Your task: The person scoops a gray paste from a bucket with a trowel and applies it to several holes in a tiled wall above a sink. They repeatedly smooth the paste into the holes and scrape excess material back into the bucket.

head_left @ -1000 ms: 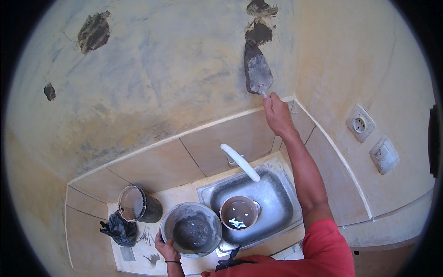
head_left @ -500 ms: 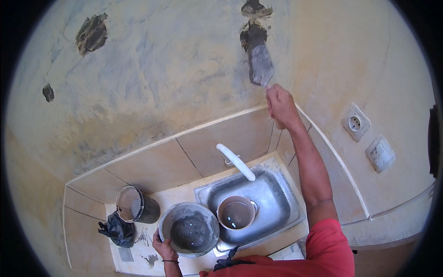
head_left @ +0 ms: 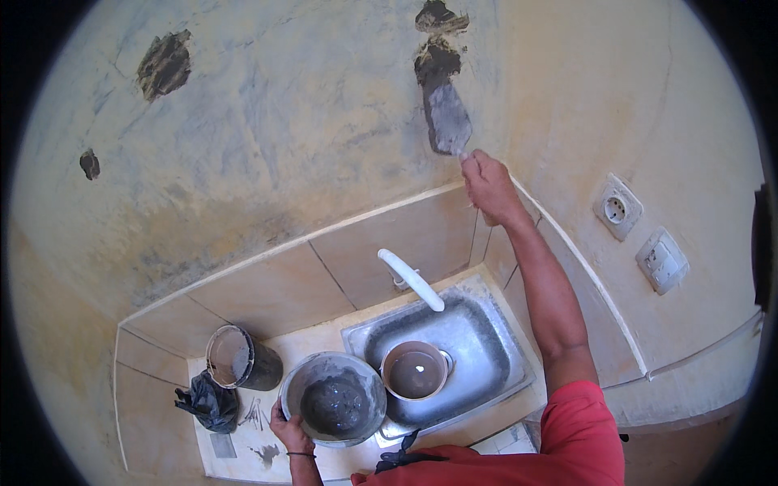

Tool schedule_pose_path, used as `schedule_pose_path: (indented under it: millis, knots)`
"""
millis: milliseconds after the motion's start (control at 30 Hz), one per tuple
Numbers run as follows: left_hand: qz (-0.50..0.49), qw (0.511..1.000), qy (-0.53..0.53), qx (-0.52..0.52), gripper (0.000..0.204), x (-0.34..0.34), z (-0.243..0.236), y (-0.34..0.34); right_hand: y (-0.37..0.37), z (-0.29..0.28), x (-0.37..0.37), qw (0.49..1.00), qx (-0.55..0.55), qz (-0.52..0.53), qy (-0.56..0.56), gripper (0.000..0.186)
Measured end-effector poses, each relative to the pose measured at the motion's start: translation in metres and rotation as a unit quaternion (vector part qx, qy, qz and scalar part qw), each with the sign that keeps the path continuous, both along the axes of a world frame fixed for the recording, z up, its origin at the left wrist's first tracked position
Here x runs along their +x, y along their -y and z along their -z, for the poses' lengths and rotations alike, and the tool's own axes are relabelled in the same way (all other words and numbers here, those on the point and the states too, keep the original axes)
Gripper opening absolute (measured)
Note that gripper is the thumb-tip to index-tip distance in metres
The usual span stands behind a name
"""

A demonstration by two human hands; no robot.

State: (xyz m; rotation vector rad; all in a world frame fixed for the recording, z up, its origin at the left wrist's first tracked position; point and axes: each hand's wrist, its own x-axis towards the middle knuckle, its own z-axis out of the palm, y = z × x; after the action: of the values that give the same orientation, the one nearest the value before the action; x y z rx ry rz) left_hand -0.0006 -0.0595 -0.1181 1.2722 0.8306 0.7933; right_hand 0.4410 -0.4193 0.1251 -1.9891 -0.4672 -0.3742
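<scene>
My right hand (head_left: pixel 488 188) grips the handle of a trowel (head_left: pixel 448 121). Its grey blade lies against or very close to the wall, just below a dark patch of wet mortar (head_left: pixel 438 61). Another dark patch (head_left: pixel 440 16) is right above that one. My left hand (head_left: pixel 293 433) holds the near left rim of a round grey basin (head_left: pixel 369 389), its thumb over the edge. Inside the basin is wet grey mortar (head_left: pixel 334 405). The basin sits at the left edge of the metal sink (head_left: pixel 478 389), beside a pot of murky water (head_left: pixel 415 374) standing in the sink.
A white faucet (head_left: pixel 412 279) arches over the sink. Left of the basin are a dark bucket (head_left: pixel 263 368) and a black plastic bag (head_left: pixel 212 402). Two more dark patches (head_left: pixel 164 65) mark the wall at left. A socket (head_left: pixel 617 208) and a switch (head_left: pixel 663 261) are on the right wall.
The trowel has shifted slightly down the wall, and more of the dark mortar shows above its blade. My left hand keeps its hold on the basin.
</scene>
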Motion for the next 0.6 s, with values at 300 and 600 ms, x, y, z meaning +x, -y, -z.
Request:
schedule_pose_path:
  millis: [300, 600]
  knots:
    - [0.002, 1.000, -0.018, 0.013, 0.058, 0.002, 0.001, 0.003, -0.022, 0.009, 0.022, 0.998, -0.004, -0.027, 0.051, 0.045]
    - [0.014, 1.000, -0.007, -0.005, 0.064, 0.001, 0.002, 0.001, 0.013, -0.006, 0.000, 0.960, 0.205, -0.136, -0.133, 0.031]
